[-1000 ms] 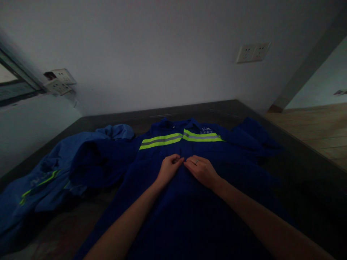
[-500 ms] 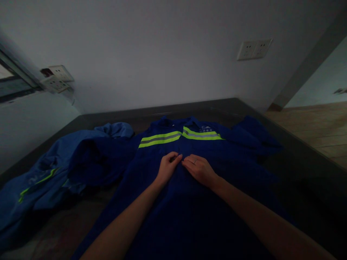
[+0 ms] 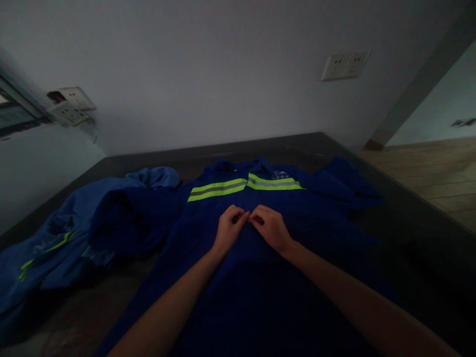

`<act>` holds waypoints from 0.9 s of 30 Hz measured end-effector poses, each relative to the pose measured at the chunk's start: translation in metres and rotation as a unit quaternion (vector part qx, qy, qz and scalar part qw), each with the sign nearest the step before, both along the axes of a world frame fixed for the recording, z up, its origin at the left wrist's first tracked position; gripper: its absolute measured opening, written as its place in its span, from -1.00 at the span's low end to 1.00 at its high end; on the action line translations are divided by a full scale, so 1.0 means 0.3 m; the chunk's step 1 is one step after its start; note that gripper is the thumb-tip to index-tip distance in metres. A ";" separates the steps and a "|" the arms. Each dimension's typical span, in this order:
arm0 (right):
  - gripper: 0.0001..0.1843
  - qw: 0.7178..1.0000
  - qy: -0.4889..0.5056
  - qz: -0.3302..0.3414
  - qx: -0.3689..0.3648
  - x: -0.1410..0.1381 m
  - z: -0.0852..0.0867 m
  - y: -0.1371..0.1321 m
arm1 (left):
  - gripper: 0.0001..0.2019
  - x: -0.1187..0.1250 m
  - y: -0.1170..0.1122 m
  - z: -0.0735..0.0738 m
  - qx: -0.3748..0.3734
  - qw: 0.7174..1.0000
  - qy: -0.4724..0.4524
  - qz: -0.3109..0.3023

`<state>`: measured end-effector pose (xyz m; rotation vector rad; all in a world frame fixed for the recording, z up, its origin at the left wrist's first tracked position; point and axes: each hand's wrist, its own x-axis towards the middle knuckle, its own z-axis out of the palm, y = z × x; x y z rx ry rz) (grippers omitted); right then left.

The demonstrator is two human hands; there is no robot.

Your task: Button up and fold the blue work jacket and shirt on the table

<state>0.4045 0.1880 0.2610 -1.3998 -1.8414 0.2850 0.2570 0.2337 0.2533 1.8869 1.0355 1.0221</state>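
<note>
A dark blue work jacket [image 3: 208, 218] with yellow-and-grey reflective bands across the chest lies spread out, its collar pointing away from me. My left hand [image 3: 231, 225] pinches the cloth at the front opening, just below the bands. Close against it, my right hand [image 3: 270, 227] pinches the same front edge, thumb and fingertips together. The fingertips of both hands nearly meet. Any button or fastener between them is too small and dark to make out.
A lighter blue garment [image 3: 55, 248] with a yellow stripe lies crumpled on the left, partly under the jacket's sleeve. The dark table [image 3: 267, 144] meets a white wall with sockets [image 3: 345, 65]. Wooden floor [image 3: 427, 163] shows at the right.
My right hand's fingers have curled into a pinch from lying flatter, and its knuckles have risen. My left hand stays at the front edge. The view has shifted slightly.
</note>
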 end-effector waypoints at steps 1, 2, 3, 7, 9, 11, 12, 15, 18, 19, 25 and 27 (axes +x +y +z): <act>-0.89 1.000 0.017 -0.009 -0.002 -0.002 0.000 0.001 | -0.76 -0.001 0.000 -0.001 0.003 1.000 0.003 -0.006; -0.89 0.999 0.030 -0.016 -0.003 -0.002 0.001 0.002 | -0.77 -0.001 0.000 -0.001 0.005 1.000 0.006 -0.011; -0.88 0.999 0.039 -0.019 -0.003 -0.001 0.002 0.003 | -0.78 -0.002 0.000 -0.001 0.005 1.000 0.009 -0.016; -0.62 0.999 0.007 0.035 0.001 0.013 0.007 0.010 | -0.80 0.001 -0.004 -0.001 0.011 0.999 0.019 -0.024; -0.51 0.997 -0.021 0.081 -0.006 0.022 0.007 0.013 | -0.82 0.006 -0.009 0.001 0.019 0.999 0.031 -0.031; -0.50 0.994 -0.038 0.100 -0.022 0.028 0.007 0.015 | -0.85 0.010 -0.014 0.004 0.029 0.998 0.043 -0.039; -0.52 0.994 -0.043 0.098 -0.029 0.030 0.007 0.015 | -0.86 0.011 -0.016 0.006 0.035 0.997 0.046 -0.042; -0.59 0.995 -0.056 0.071 -0.031 0.036 0.010 0.015 | -0.89 0.010 -0.021 0.011 0.046 0.997 0.036 -0.050; -0.76 0.997 -0.059 0.048 -0.031 0.048 0.011 0.019 | -0.91 0.008 -0.022 0.012 0.041 0.999 0.017 -0.020; -0.83 0.997 -0.059 0.043 -0.034 0.052 0.010 0.020 | -0.90 0.008 -0.022 0.010 0.032 0.999 0.012 -0.005; -0.86 0.998 -0.024 0.033 -0.042 0.057 0.009 0.013 | -0.85 0.011 -0.011 -0.012 -0.006 0.998 0.060 -0.033; -0.82 0.998 -0.011 0.033 -0.042 0.056 0.012 0.010 | -0.79 0.006 -0.001 -0.020 0.012 0.994 0.080 -0.068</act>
